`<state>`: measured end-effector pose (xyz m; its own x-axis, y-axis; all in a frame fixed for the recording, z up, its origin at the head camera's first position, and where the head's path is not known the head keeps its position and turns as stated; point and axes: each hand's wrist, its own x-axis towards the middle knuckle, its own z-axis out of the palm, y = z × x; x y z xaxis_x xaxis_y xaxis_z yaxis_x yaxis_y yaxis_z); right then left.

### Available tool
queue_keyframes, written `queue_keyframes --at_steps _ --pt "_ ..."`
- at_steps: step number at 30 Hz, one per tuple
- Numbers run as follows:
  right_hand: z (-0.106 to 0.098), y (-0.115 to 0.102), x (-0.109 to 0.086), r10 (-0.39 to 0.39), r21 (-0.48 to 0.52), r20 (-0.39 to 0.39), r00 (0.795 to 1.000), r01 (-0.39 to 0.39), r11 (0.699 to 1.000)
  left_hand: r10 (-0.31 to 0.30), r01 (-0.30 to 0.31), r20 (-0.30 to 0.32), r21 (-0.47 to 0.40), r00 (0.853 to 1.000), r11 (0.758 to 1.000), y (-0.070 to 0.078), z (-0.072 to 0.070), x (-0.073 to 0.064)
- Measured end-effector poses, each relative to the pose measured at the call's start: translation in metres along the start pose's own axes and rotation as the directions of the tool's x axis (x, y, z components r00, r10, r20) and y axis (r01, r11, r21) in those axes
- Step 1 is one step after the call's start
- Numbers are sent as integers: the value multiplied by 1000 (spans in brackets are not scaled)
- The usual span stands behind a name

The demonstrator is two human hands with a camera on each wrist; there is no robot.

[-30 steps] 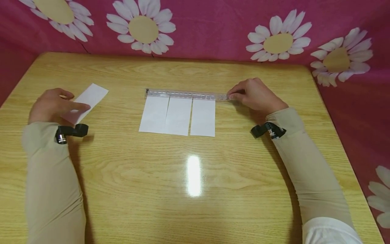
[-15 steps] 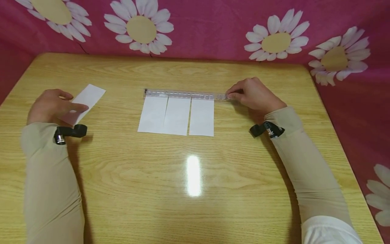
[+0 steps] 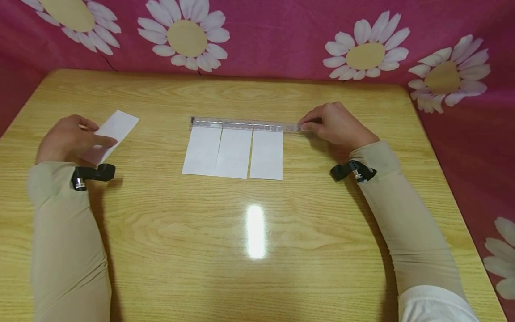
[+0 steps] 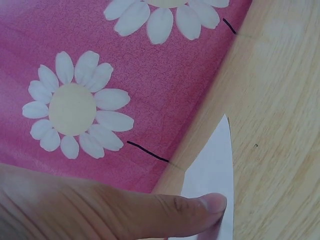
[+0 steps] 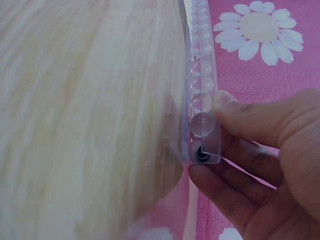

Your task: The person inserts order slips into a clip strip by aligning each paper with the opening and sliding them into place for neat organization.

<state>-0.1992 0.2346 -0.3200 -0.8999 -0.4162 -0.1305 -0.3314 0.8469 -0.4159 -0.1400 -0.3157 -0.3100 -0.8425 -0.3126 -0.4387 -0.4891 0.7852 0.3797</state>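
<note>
My left hand (image 3: 70,137) pinches a small white rectangular piece of paper (image 3: 120,125), with the thumb lying over its face. That paper sits tilted at the left of the table, and its lower part is behind the fingers. At the right, my right hand (image 3: 338,125) pinches the end of a clear plastic ruler (image 3: 237,125) between thumb and fingers. In the right wrist view the ruler (image 5: 202,100) bears a row of round shapes. It lies across the top edges of three white paper pieces: left (image 3: 203,150), middle (image 3: 234,152) and right (image 3: 267,154).
A wood-grain table (image 3: 181,232) carries everything, with a bright light reflection (image 3: 255,232) near the middle. Behind it hangs a pink cloth (image 3: 273,40) printed with large white flowers. Small black cameras (image 3: 96,173) sit on both wrists.
Almost nothing differs. The whole view shifted slightly between the first two frames; both hands, the ruler and the papers keep their places.
</note>
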Motion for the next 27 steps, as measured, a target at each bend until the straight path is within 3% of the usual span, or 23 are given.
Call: queue_keyframes --at_steps 10,17,27 --pt "1 0 0 0 -3 -2 1000 0 1000 -44 44 34 1 998 999 3 0 3" --pt "0 0 0 -4 -3 -8 1000 4 1000 22 -22 18 18 1000 1000 3 -2 -1" --pt "1 0 0 5 -4 -3 1000 -5 1000 -9 9 9 18 1000 1000 3 2 5"
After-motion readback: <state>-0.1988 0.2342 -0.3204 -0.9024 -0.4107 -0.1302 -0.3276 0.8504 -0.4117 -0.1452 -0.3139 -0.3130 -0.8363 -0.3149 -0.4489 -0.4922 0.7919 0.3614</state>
